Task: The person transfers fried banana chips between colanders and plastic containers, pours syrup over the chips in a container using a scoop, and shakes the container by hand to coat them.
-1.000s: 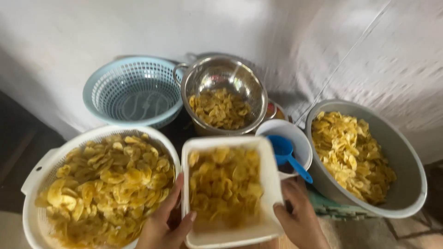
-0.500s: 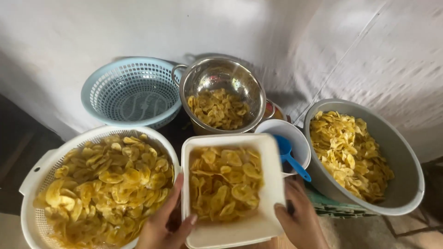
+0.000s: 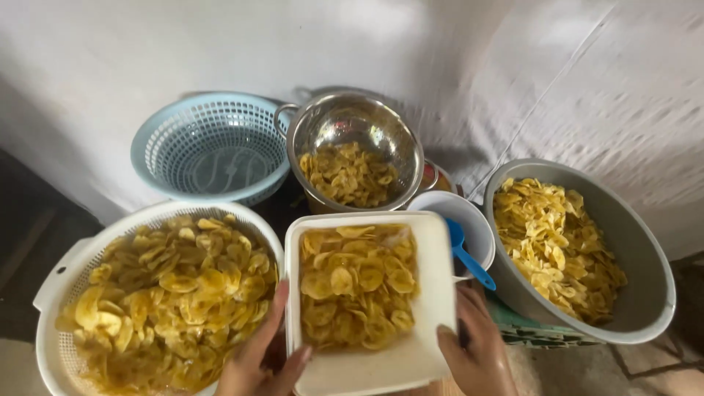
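I hold a white rectangular tray [image 3: 434,249] full of yellow banana chips [image 3: 358,282] low in the middle of the view. My left hand [image 3: 260,356] grips its near left corner, thumb on the rim. My right hand [image 3: 477,352] grips its near right edge. The chips lie heaped toward the far end of the tray, leaving the near end bare. To the left, touching my left hand, stands a white colander [image 3: 62,275] piled with more chips.
An empty pale blue basket [image 3: 209,147] sits at the back left. A steel colander [image 3: 352,128] with chips is behind the tray. A small white bowl [image 3: 458,213] holds a blue scoop [image 3: 463,253]. A large grey basin [image 3: 634,249] of chips stands at right.
The chips in the tray have shifted toward its far end. The tray has stayed in both hands, with little movement.
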